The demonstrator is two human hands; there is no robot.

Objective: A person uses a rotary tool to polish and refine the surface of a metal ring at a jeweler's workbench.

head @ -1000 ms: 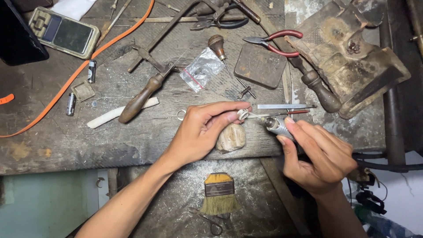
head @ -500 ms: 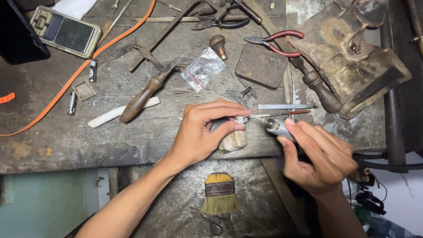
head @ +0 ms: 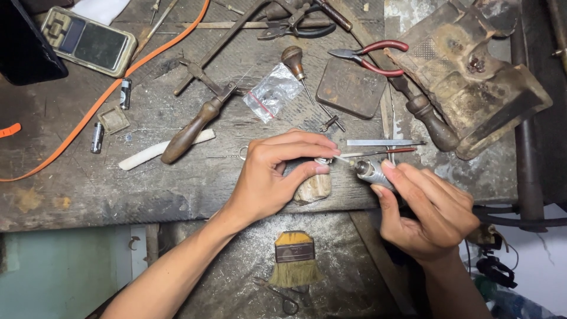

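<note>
Two hands meet at the front edge of a scarred wooden workbench. Toward its back left corner lies a small digital scale, and an orange cord curves away from it toward the left edge. Nearer the middle rest a saw frame with a dark wooden handle, a clear plastic bag and a flat metal block, all within easy reach of the work.

At the front edge the left hand has thumb and fingers closed on a small silvery ring-like piece, bracing it over a worn wooden peg that juts from the bench, probably to steady it. Little of the piece shows between the fingertips; it looks pale and metallic.

Just beside it, the right hand is wrapped around a metal rotary handpiece, gripped like a pen so its fine tip points at the piece. Whether the tip touches cannot be told. Red-handled pliers lie behind, and a short brush sits on the lower tray.
</note>
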